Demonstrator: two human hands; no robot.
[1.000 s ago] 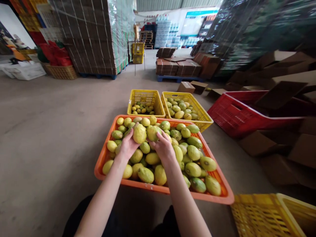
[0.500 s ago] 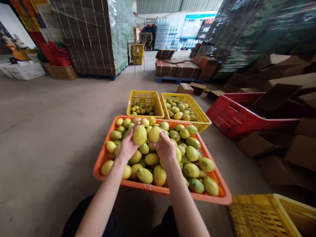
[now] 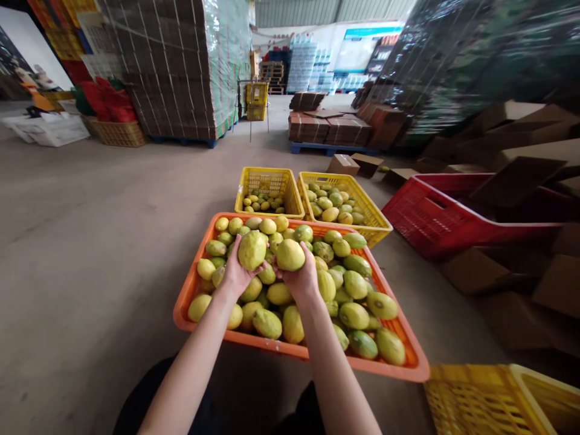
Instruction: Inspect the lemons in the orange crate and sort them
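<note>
My left hand (image 3: 236, 273) is closed round a lumpy yellow-green papaya-like fruit (image 3: 252, 250). Beside it, my right hand (image 3: 302, 279) cups a smoother, rounder fruit (image 3: 290, 255) of the same kind. Both fruits are held up with a small gap between them, above a wide orange crate (image 3: 185, 296). Many such oval fruits, yellow to green, fill the crate, among them a greener one (image 3: 362, 344) near its front right. My forearms cover part of the fruit and the crate's front rim.
Behind the orange crate stand two yellow crates, the left one (image 3: 239, 190) with small fruits, the right one (image 3: 378, 225) with larger ones. A red crate (image 3: 421, 211) and loose cardboard boxes (image 3: 480, 269) lie to the right. Another yellow crate (image 3: 471, 393) stands front right.
The left fruit has turned in my hand and moved slightly left. The right fruit has turned too and sits a little lower and farther right, so the gap between them is wider.
</note>
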